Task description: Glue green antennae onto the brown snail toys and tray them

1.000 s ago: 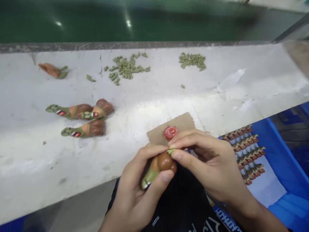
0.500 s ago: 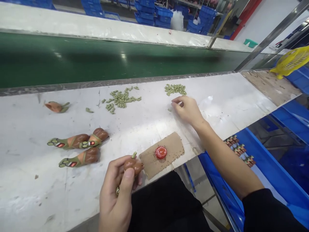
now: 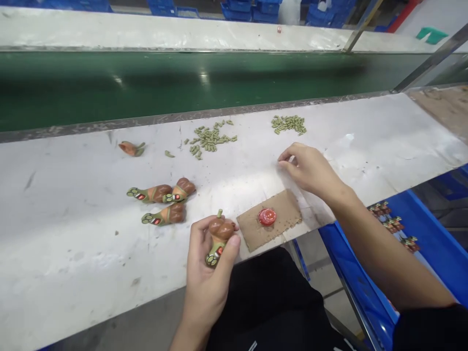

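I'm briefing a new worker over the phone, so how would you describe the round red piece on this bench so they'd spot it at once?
Find the white bench in front of the green conveyor belt. At its near edge, between the left hand and right hand, lies a ragged piece of brown cardboard. The glossy round red piece sits alone on it, unlike the brown-and-green toy figures lying together farther left.

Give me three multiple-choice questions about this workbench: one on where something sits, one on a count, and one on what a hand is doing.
1. Where is the red disc? A: on the cardboard scrap; B: on the green conveyor belt; C: inside the blue crate.
2. How many brown-and-green toy pieces lie grouped on the white bench? A: one; B: three; C: six.
3. What does the right hand hold? A: a toy piece; B: the red disc; C: nothing.

Answers: 1 A, it rests on the cardboard. 2 B, three lie together. 3 C, the hand is empty.
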`<state>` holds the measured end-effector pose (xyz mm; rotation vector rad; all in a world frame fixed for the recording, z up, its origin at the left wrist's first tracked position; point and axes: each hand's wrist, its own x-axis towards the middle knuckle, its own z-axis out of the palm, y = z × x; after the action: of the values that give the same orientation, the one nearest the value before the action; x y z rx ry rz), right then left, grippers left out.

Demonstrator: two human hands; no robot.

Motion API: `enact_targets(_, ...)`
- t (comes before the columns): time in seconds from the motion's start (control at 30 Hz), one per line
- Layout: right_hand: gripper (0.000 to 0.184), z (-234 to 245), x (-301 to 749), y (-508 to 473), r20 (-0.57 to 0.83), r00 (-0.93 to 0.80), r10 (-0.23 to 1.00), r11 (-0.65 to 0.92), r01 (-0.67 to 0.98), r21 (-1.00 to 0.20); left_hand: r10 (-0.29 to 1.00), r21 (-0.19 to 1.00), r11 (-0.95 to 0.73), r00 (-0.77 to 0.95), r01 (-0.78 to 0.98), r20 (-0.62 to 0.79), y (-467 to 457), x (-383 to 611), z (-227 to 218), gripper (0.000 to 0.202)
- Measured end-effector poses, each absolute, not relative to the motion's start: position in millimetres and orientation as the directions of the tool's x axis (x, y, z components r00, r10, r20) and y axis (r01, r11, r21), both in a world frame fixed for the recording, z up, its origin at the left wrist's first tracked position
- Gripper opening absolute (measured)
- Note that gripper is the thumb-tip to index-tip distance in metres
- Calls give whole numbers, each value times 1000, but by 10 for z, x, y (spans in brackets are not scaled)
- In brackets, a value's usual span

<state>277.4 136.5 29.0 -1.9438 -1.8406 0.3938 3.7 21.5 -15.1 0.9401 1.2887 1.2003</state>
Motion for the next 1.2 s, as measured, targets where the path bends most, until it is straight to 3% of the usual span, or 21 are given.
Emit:
enact_targets(0.13,10,504,2504,830,-34,55,998,-59,561,-826,985,986,158,-63,-54,-162,161,80,-38,18)
enact_targets(0.23,9,593,2273,477,-62,-21,998,-54,258,-965,988,981,155,38,-116,-152,126,87,-34,20)
enact_targets(0.37,13,538,2069,210,-68,-18,998,-68,14,-998,979,967,180,125,-180,-159,71,105,-49,24)
enact_targets(0.5,13,399,1992,53,-122,99,988,-113,-96,-989,985,965,154,110,-214,-133,32,183,39,31)
enact_targets(0.63,16,300,1963,-45,-149,73,986,-134,-179,-975,986,968,156,92,-198,-141,42,261,125,34)
enact_targets(0.97,10,298,2037,-111,-126,127,984,-137,85,-987,991,985,121,67,-120,-113,3,274,34,28)
enact_targets(1.07,10,320,2105,-88,-5,139,990,-44,276,-960,987,987,135,99,-88,-126,-15,253,33,28)
enact_targets(1.2,18,301,2185,30,218,139,966,104,564,-819,978,991,133,158,21,-135,-48,201,-11,18)
